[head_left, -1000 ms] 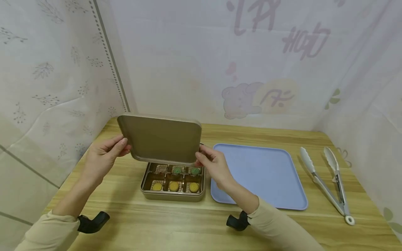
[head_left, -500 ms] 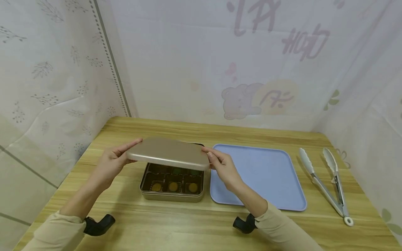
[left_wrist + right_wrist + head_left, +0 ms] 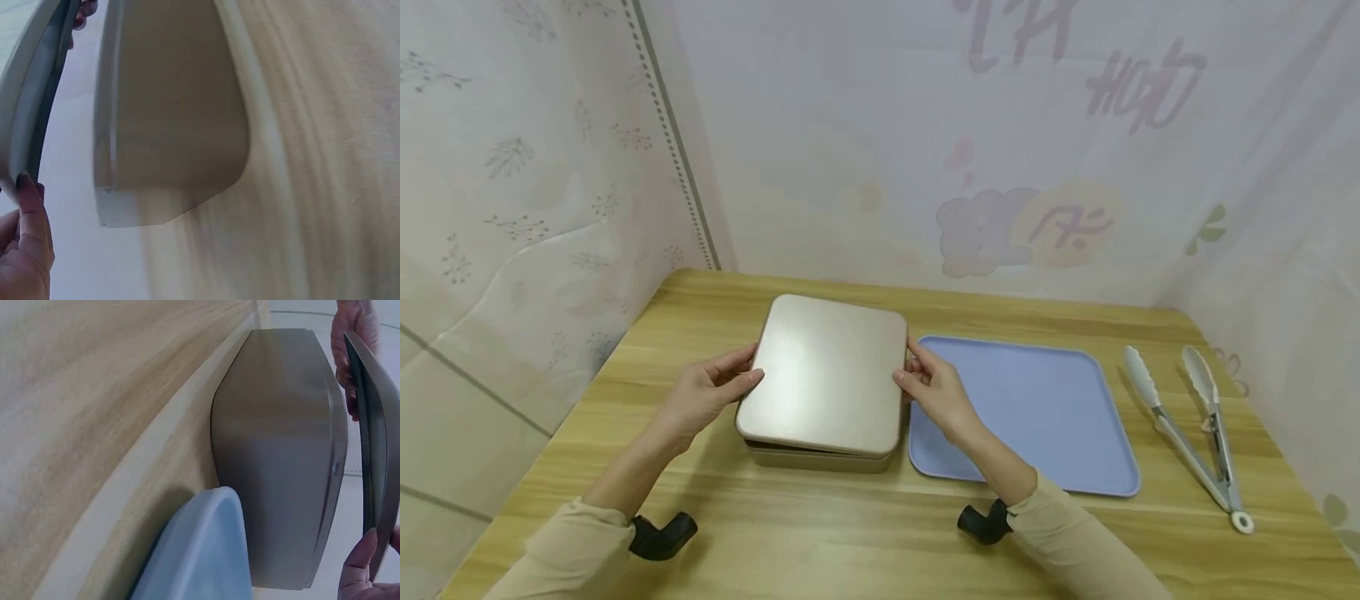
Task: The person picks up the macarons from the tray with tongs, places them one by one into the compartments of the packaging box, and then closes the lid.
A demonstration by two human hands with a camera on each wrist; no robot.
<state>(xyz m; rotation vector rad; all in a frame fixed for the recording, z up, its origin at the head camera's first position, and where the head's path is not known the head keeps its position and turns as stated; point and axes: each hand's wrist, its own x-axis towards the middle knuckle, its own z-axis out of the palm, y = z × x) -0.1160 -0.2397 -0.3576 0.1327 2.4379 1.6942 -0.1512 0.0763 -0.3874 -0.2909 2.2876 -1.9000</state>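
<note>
A gold-toned metal lid (image 3: 827,375) lies slightly tilted over a matching tin (image 3: 816,458), a narrow dark gap showing along its front edge. My left hand (image 3: 703,400) pinches the lid's left side and my right hand (image 3: 936,396) pinches its right side. Both wrist views show the lid (image 3: 31,94) held apart from the side wall of the tin (image 3: 281,456). What lies inside the tin is hidden by the lid.
Right of the tin, a blue tray (image 3: 1030,417) lies on the wooden table (image 3: 760,533). Beyond it, spread tongs (image 3: 1198,442) with pale scalloped tips lie near the right edge. Printed cloth (image 3: 820,150) hangs behind and at both sides.
The lid, earlier raised with its underside towards me, has swung down flat over the tin and covered the yellow and green pieces in its compartments. Both hands moved with it.
</note>
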